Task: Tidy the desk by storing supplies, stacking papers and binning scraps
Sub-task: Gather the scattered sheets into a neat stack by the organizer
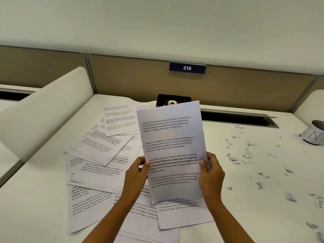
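Both hands grasp one printed sheet (172, 148) upright above the desk (245, 172): left hand (137, 174) and right hand (211, 174) pinch its side edges, long axis vertical. The loose papers (100, 158) lie below, nearer the left hand.

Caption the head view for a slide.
Both hands, left hand and right hand, lift printed sheets above scattered papers.

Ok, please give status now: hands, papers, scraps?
Left hand and right hand grip held sheets upright. Loose papers spread beneath. Scraps unbinned, right side.
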The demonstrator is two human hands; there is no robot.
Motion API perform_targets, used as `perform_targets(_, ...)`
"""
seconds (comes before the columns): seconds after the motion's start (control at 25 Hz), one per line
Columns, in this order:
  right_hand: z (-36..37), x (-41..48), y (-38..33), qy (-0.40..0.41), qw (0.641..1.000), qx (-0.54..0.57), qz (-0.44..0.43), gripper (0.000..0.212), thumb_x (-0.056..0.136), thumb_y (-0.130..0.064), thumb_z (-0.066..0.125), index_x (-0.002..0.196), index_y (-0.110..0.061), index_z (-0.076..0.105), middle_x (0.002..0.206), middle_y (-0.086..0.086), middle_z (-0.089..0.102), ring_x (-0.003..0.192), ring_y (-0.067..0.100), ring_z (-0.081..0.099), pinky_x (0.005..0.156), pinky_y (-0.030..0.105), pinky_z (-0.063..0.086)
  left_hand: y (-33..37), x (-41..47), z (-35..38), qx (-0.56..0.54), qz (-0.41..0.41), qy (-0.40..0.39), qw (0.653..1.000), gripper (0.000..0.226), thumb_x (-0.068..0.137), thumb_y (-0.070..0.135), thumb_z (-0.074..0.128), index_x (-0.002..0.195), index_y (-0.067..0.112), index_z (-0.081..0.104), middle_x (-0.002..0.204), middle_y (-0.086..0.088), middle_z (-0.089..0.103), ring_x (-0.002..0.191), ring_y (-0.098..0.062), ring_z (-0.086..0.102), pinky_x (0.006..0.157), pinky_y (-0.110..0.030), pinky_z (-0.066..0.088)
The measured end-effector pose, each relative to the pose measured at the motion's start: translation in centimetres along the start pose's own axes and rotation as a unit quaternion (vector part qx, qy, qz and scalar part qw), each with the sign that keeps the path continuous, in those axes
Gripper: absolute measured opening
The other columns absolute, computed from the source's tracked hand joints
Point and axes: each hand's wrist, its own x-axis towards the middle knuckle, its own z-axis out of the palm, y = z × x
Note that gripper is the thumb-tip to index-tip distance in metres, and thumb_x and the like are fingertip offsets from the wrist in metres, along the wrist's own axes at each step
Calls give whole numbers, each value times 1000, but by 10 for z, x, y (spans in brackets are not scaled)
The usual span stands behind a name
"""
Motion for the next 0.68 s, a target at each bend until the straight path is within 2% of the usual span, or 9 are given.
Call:
perform_targets(0.08, -14, 11, 8, -1, 998, -39, 39, 16, 94, -13, 50, 109, -12, 57, 100, 3, 64, 74, 11, 61, 52, 7, 45, -10, 2, 4, 43, -41, -9, 998, 17, 96, 25, 47, 110, 23, 56, 107, 8, 63, 93, -10, 61, 86, -27, 50)
perform_targets(0.16, -26, 18, 18, -15, 993, -88, 80, 19, 93, -9, 52, 111, -10, 59, 104, 9, 66, 75, 19, 60, 56, 12, 43, -21, 1, 8, 85, -73, -33, 993, 26, 97, 22, 45, 121, 20, 54, 121, 2, 58, 103, -13, 56, 88, -27, 46)
perform_targets(0.32, -34, 20, 33, -53, 975, -143, 163, 26, 92, -7, 52, 117, -9, 59, 110, 11, 66, 82, 24, 58, 72, 28, 47, -28, 0, 16, 142, -89, -110, 980, 35, 98, 20, 42, 133, 14, 44, 133, -5, 50, 119, -18, 49, 97, -30, 41)
perform_targets(0.4, -30, 19, 37, -85, 967, -164, 175, 27, 92, -7, 52, 118, -8, 58, 113, 11, 65, 89, 25, 59, 78, 30, 48, -25, 2, 20, 134, -96, -123, 979, 40, 97, 22, 45, 136, 14, 39, 130, -5, 50, 116, -17, 50, 93, -27, 41)
perform_targets(0.52, -18, 17, 45, -128, 950, -208, 193, 28, 93, -7, 49, 120, -9, 55, 116, 11, 63, 87, 22, 56, 76, 28, 45, -21, 5, 24, 103, -120, -125, 980, 44, 95, 24, 48, 136, 14, 35, 127, -3, 49, 104, -13, 49, 83, -26, 42)
perform_targets(0.6, -8, 15, 50, -133, 932, -273, 199, 28, 92, -10, 49, 119, -14, 54, 118, 10, 60, 94, 26, 58, 84, 38, 50, -18, 6, 25, 60, -155, -113, 980, 41, 95, 21, 50, 133, 14, 37, 120, -1, 52, 97, -12, 51, 73, -22, 44)
perform_targets(0.68, -1, 13, 50, -135, 912, -333, 198, 31, 90, -12, 51, 121, -16, 51, 122, 11, 52, 103, 31, 56, 89, 44, 50, -21, 8, 25, 31, -179, -103, 978, 36, 94, 19, 51, 128, 13, 40, 112, 1, 56, 91, -13, 57, 72, -25, 47)
